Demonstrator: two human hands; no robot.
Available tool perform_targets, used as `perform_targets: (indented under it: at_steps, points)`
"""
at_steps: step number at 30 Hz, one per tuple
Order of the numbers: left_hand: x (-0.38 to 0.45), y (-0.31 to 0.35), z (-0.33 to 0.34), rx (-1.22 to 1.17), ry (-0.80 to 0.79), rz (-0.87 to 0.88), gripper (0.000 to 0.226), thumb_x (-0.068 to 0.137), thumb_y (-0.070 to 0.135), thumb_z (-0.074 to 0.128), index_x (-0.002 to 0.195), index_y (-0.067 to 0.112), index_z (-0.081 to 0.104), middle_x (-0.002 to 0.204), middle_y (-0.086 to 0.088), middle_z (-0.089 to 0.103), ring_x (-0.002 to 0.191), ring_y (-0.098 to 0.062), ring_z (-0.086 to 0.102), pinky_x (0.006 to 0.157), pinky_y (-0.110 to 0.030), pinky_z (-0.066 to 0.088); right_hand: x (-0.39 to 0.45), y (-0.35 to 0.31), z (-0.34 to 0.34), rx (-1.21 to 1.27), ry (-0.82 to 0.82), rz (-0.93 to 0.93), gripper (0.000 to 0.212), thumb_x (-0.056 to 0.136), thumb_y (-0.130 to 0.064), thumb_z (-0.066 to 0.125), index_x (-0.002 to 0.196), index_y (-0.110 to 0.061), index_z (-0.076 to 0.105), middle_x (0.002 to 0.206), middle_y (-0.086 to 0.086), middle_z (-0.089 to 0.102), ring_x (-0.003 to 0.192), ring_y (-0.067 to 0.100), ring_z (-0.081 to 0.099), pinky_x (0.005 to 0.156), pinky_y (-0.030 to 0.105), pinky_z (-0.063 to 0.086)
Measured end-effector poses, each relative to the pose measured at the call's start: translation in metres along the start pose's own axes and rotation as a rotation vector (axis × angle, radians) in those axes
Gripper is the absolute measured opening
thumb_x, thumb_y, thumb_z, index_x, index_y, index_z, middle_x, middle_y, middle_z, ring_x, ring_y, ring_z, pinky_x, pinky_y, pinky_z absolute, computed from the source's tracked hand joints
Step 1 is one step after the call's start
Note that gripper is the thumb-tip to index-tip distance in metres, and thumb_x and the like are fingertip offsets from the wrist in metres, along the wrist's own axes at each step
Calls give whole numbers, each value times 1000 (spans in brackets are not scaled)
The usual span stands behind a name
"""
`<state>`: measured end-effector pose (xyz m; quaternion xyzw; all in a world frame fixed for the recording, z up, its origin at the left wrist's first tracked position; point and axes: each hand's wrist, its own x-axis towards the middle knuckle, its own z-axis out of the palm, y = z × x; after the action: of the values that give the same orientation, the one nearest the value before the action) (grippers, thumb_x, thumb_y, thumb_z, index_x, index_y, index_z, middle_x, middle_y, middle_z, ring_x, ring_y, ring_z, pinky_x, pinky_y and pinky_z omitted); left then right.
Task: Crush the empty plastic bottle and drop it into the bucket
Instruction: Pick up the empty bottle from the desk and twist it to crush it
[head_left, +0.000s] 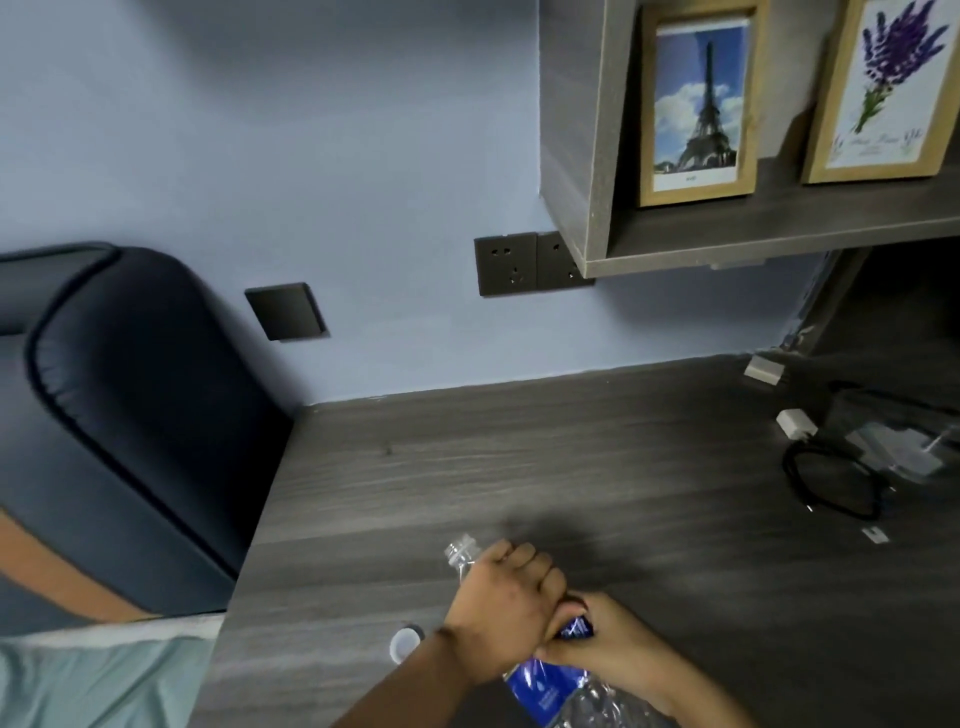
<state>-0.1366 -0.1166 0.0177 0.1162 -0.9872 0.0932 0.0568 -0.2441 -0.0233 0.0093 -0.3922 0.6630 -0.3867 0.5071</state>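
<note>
You have a grey wood-grain table (519, 467) set against a pale blue wall (311, 156). A white bottle cap (402, 643) lies near its front left edge. Toward the right edge you see a white charger plug (795, 423), a coiled black cable (831, 486) just beside it, and a small white block (763, 369) by the back edge. On the wall sit two dark sockets (530, 262) and a dark switch plate (285, 310). A shelf (753, 234) above holds a framed tower picture (698, 104) and a framed lavender print (888, 88). A dark padded headboard (130, 389) stands off the left edge.
</note>
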Motion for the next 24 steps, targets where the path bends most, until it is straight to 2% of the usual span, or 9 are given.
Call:
perform_targets:
  at_steps: [4,6,10,13,15,17,20,22,24]
  points:
    - [-8,-1,-5,-74,-15,-4,41,79,48,33,62,28,63,62,14,66,61,-1,61,59,-9,49,-1,3,13,5,62,-27,35,63,6,75,44,-20,61,48,-8,64,58,-3,58,64,14,46]
    - [-8,-3,-13,-110,13,3,40,80,47,33,66,29,66,64,15,66,62,0,62,58,-10,50,-4,1,14,-6,97,-44,34,62,4,77,45,-23,65,52,-8,69,62,-6,60,65,12,46]
    - [-15,-9,-28,-334,140,-78,35,84,36,44,104,19,67,84,4,71,78,-9,68,61,-18,56,-9,-1,13,-65,169,-38,36,66,3,76,51,-28,65,61,-6,70,66,-2,61,67,17,47]
    - [-33,-12,-20,-534,377,-251,30,87,30,51,110,14,63,101,-3,68,98,-8,59,84,-18,52,-14,3,6,-35,230,25,27,67,-2,79,55,-23,67,57,-5,70,59,-1,61,60,10,47]
    - [-53,-19,-7,-610,443,-486,28,83,22,62,109,12,63,105,-5,65,99,-3,49,89,-12,41,-17,5,1,-38,230,61,23,68,-8,80,56,-24,69,56,-9,72,56,-8,62,55,3,44]
    - [-75,-27,13,-582,242,-743,43,79,19,69,119,10,58,116,-12,60,104,-11,45,94,-20,36,-19,7,-1,-36,241,85,24,68,-12,81,53,-26,69,55,-10,71,54,-7,61,54,5,43]
    - [-104,-30,37,-552,-195,-962,67,80,40,58,139,26,32,137,-6,43,121,-24,38,106,-29,29,-21,8,2,-44,238,99,23,67,-12,81,53,-24,68,50,-6,67,53,0,58,59,18,45]
    - [-113,-30,43,-595,-270,-998,65,77,48,48,138,30,35,138,-5,43,124,-26,38,106,-27,29,-22,7,4,-64,230,100,22,67,-12,80,53,-24,68,50,-5,67,55,3,59,62,23,46]
    - [-115,-33,46,-635,-274,-1009,54,82,41,53,134,26,44,136,-10,46,122,-30,41,104,-27,32,-23,5,6,-96,226,99,22,68,-14,80,54,-25,67,52,-4,68,57,3,61,62,20,47]
